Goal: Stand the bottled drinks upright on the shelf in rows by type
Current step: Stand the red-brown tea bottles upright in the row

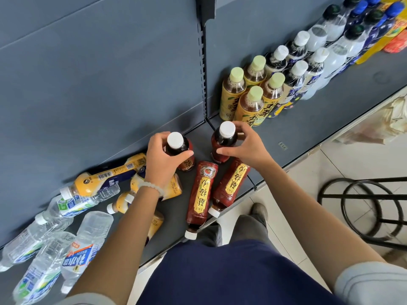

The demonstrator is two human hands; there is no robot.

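Left hand (pixel 161 159) wraps the shoulder of a dark red-labelled plastic tea bottle with a white cap (pixel 176 143), fingers and thumb closed round it. Right hand (pixel 244 144) grips a second bottle of the same kind (pixel 225 137) the same way. Both bottles are upright on the dark grey metal shelf (pixel 308 119), near each other; gripping high, just under the cap, likely steadies them while they are set side by side to start a row.

Just below the hands, two more red-labelled bottles (pixel 201 194) lie flat, caps toward the shelf edge (probably next for this row).

Left of them: yellow-and-navy bottles (pixel 105 177) and clear water bottles (pixel 55 249), all lying down, unsorted.

Right, past the shelf divider: yellow-labelled tea bottles with pale green caps (pixel 244 93) already upright in paired rows, other types ranked behind.
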